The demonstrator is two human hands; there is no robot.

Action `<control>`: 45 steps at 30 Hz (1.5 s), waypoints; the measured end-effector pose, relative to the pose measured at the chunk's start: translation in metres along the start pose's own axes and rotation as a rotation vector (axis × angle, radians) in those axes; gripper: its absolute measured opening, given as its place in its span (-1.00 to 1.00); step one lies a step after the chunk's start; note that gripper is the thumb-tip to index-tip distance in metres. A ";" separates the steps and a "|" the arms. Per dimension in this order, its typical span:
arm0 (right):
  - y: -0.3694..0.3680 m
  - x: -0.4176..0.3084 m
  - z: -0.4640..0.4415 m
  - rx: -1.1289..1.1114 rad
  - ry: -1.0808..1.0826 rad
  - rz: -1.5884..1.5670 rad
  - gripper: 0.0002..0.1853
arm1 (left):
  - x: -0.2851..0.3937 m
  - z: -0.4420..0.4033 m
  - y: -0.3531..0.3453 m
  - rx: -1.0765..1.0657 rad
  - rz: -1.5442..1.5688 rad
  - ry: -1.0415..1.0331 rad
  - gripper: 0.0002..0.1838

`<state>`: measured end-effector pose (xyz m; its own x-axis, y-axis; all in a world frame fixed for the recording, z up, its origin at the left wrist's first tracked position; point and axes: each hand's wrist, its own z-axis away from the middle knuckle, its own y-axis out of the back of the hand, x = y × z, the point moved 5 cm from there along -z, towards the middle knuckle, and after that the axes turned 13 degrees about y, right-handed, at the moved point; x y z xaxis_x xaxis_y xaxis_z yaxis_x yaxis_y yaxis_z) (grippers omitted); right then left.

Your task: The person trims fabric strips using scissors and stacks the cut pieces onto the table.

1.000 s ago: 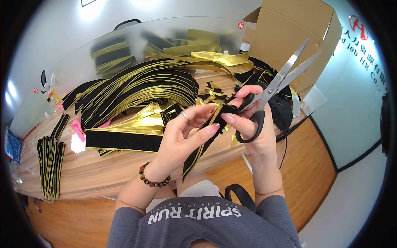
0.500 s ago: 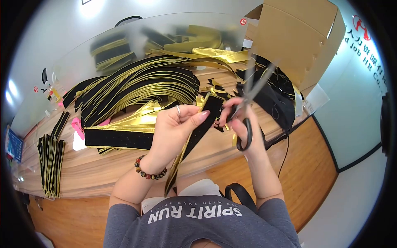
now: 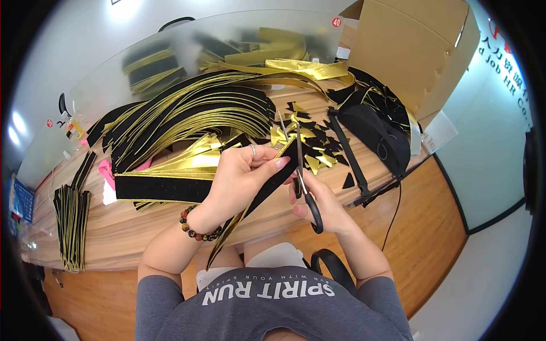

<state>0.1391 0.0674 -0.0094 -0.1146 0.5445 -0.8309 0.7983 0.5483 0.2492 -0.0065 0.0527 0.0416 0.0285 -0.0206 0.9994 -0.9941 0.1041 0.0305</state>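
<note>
Pinched in my left hand (image 3: pixel 244 173) is a black ribbon strip (image 3: pixel 272 184) with gold edging, its lower end hanging down over the table's front edge. My right hand (image 3: pixel 318 202) grips scissors (image 3: pixel 300 162) by their black handles. The scissor blades are spread and point away from me, one on each side of the strip's upper end. Just beyond the blades lies a heap of black and gold offcuts (image 3: pixel 318 145), many of them triangular. Left of my left hand lies a wide stack of black strips with gold backing (image 3: pixel 165 187).
A large bundle of black and gold strips (image 3: pixel 193 113) curves across the table. A smaller bundle (image 3: pixel 71 227) hangs at the left edge. A cardboard box (image 3: pixel 409 51), a black bag (image 3: pixel 375 136) and a frosted divider (image 3: pixel 108 74) stand along the back and right.
The scissors have come down and left, from raised above the offcuts to around the strip's end. The strip's upper end now looks slanted, and the offcut heap is less hidden by my right hand.
</note>
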 end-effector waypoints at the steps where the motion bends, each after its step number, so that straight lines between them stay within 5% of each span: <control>1: 0.000 -0.001 0.000 -0.001 -0.007 0.006 -0.39 | -0.001 0.000 0.000 0.004 -0.004 0.008 -0.84; 8: 0.003 0.000 0.005 0.018 -0.083 -0.029 -0.30 | -0.002 -0.004 0.000 0.006 -0.019 0.043 -0.85; 21: 0.008 0.019 0.017 0.169 -0.071 0.076 -0.64 | -0.021 -0.025 -0.007 -0.117 0.036 0.145 -0.79; 30: 0.005 0.034 0.024 0.221 -0.134 -0.044 -0.59 | -0.027 -0.031 -0.015 -0.018 -0.285 0.074 -0.77; 32: 0.006 0.037 0.024 0.215 -0.130 -0.045 -0.57 | -0.030 -0.034 -0.014 0.023 -0.439 -0.124 -0.81; 36: 0.010 0.041 0.022 0.188 -0.049 -0.023 -0.56 | -0.029 -0.032 -0.021 -0.074 -0.552 -0.096 -0.74; 45: 0.013 0.049 0.025 0.202 -0.204 0.024 -0.58 | -0.046 -0.046 -0.021 -0.020 -0.312 0.033 -0.77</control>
<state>0.1586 0.0851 -0.0600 0.0105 0.4056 -0.9140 0.9034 0.3879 0.1825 0.0180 0.0975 -0.0039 0.3358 -0.0225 0.9417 -0.9345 0.1171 0.3361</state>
